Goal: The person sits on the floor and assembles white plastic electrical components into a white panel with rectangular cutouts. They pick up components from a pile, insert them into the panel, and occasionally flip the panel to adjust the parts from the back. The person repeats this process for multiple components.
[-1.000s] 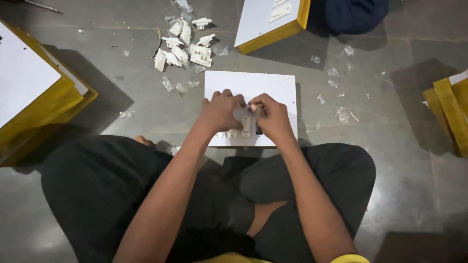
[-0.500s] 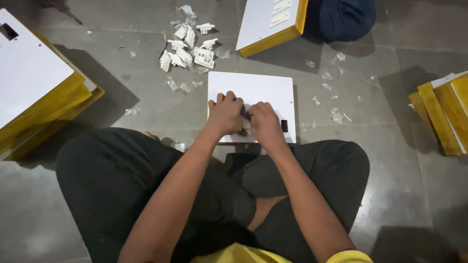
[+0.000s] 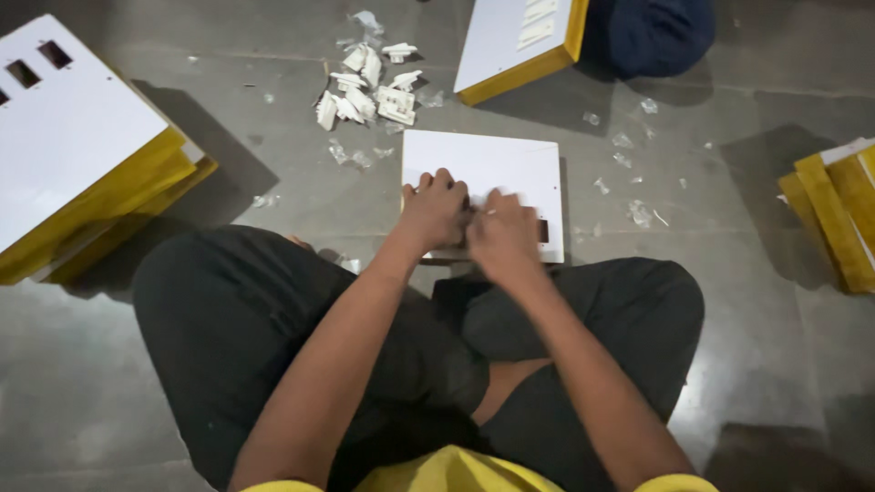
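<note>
**Small part being pressed into white panel, near edge**

Nearest the camera: crossed legs in black trousers (image 3: 273, 337), person seated on a grey floor (image 3: 747, 301). Both forearms are extended forward over the lap.

Left hand (image 3: 436, 208) and right hand (image 3: 499, 235) are set side by side, touching, on the near edge of a white rectangular panel (image 3: 497, 164) laid flat just beyond the knees. Fingers of both are curled down and pressed together over something small between them; the item itself is hidden, so what is pinched cannot be told. A dark rectangular cutout (image 3: 543, 230) is visible in the panel just right of the right hand.

Step judged: a fitting being seated at a panel opening. Next move would likely call for firm, even thumb pressure, with the panel kept flat.

Beyond the panel: a loose heap of small white plastic parts (image 3: 369, 87), with clear wrapper scraps (image 3: 638, 211) scattered around.

Containers: none with visible contents. Yellow-sided, white-faced boxes are noted at left (image 3: 82, 155), far centre (image 3: 524, 41) and right edge (image 3: 838, 210); interiors are not shown. A dark blue bundle (image 3: 652, 32) lies behind the far one.
</note>
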